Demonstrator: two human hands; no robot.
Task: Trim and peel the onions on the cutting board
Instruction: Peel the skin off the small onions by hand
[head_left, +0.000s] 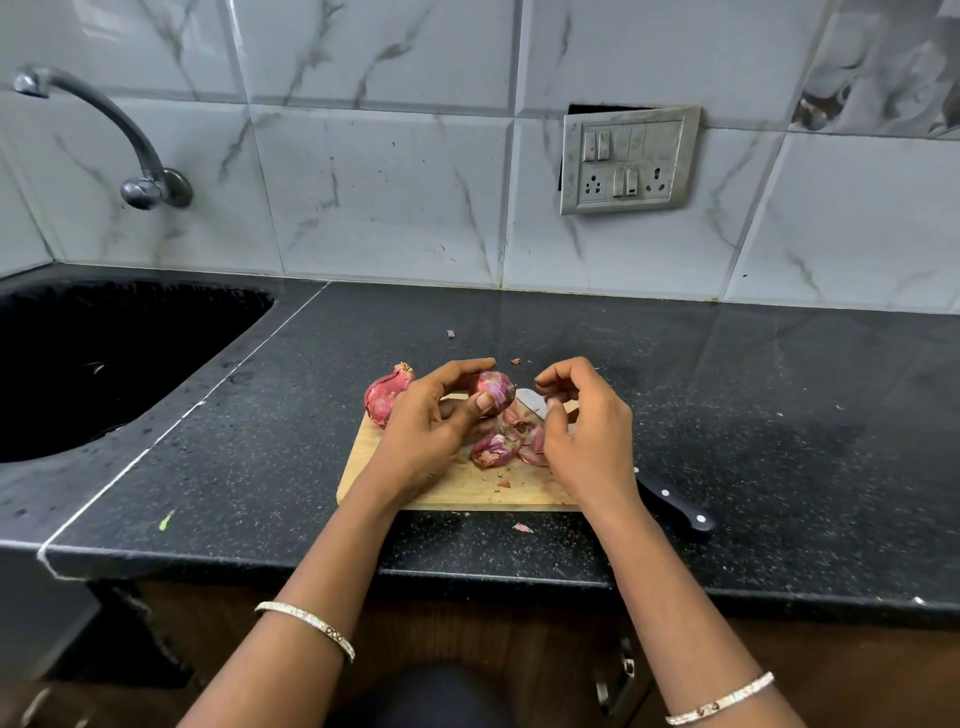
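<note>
held onion (494, 388) half-peeled, unpeeled onion (384, 397) — board's far-left corner

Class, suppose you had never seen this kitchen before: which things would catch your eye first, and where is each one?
The eye goes first to the left hand holding a partly peeled red onion above the wooden cutting board, with the right hand beside it, fingers curled. Purple peels lie heaped on the board between the hands. A second, unpeeled onion sits at the board's far left corner, and a black-handled knife sticks out at the right.
</note>
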